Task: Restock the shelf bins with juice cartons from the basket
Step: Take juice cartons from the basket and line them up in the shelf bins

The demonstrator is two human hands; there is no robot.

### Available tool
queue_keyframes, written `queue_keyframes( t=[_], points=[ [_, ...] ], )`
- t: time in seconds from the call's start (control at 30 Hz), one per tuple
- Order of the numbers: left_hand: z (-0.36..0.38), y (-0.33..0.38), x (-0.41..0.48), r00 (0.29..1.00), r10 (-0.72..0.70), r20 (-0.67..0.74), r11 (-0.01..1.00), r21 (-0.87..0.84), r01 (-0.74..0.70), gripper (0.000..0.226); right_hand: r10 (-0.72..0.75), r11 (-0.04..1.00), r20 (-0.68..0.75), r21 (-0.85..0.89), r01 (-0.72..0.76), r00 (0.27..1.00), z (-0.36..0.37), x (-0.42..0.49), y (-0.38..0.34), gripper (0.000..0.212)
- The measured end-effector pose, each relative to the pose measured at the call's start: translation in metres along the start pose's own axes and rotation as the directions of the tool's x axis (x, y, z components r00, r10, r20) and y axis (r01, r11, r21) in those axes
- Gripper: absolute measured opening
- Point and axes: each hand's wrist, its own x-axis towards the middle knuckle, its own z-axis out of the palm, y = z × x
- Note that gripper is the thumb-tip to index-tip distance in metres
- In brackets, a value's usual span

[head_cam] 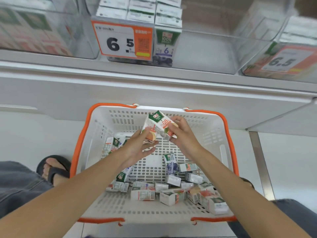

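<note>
A white basket with orange handles [228, 134] stands on the floor below the shelf, with several small juice cartons [143, 193] lying loose on its bottom. Above its middle, my right hand [181, 134] grips a white and orange juice carton [165, 125] with a green top. Beside it my left hand [137, 146] holds a second orange carton [150, 130], fingers curled under it. The two cartons touch each other. On the shelf, a clear bin [204, 52] holds blueberry cartons [164, 47] at its left side, and its right part is bare.
An orange price tag reading 6.5 [122, 41] hangs on the middle bin. Another clear bin [42, 31] at left holds orange-pack cartons, and a bin [283, 57] at right carries a second 6.5 tag. The white shelf edge [154, 83] juts above the basket. My sandalled foot [53, 169] is at left.
</note>
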Motion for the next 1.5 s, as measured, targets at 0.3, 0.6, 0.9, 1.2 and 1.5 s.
queue_keyframes(
  t=[0.3, 0.6, 0.9, 1.2, 1.5],
  points=[
    [0.045, 0.048, -0.059, 0.944, 0.128, 0.303, 0.989, 0.038, -0.146, 0.062, -0.14, 0.93, 0.091, -0.329, 0.162, 0.986, -0.007, -0.046, -0.062, 0.101],
    [0.143, 0.106, -0.123, 0.84, 0.262, 0.475, 0.912, 0.162, -0.376, 0.058, -0.338, 0.795, 0.213, -0.457, 0.399, 0.917, -0.051, -0.11, -0.181, 0.11],
    [0.259, 0.16, -0.149, 0.742, 0.277, 0.611, 0.614, 0.482, -0.625, 0.064, -0.422, 0.838, 0.053, -0.357, 0.412, 0.905, -0.13, -0.135, -0.258, 0.086],
    [0.309, 0.208, -0.064, 0.582, 0.674, 0.455, -0.108, 0.84, -0.532, 0.118, -0.652, 0.758, -0.417, -0.364, 0.541, 0.633, -0.244, -0.086, -0.291, 0.083],
    [0.295, 0.213, -0.017, 0.602, 0.584, 0.545, -0.031, 0.756, -0.654, 0.13, -0.557, 0.806, -0.39, -0.467, 0.363, 0.733, -0.309, 0.025, -0.321, 0.084]
  ],
)
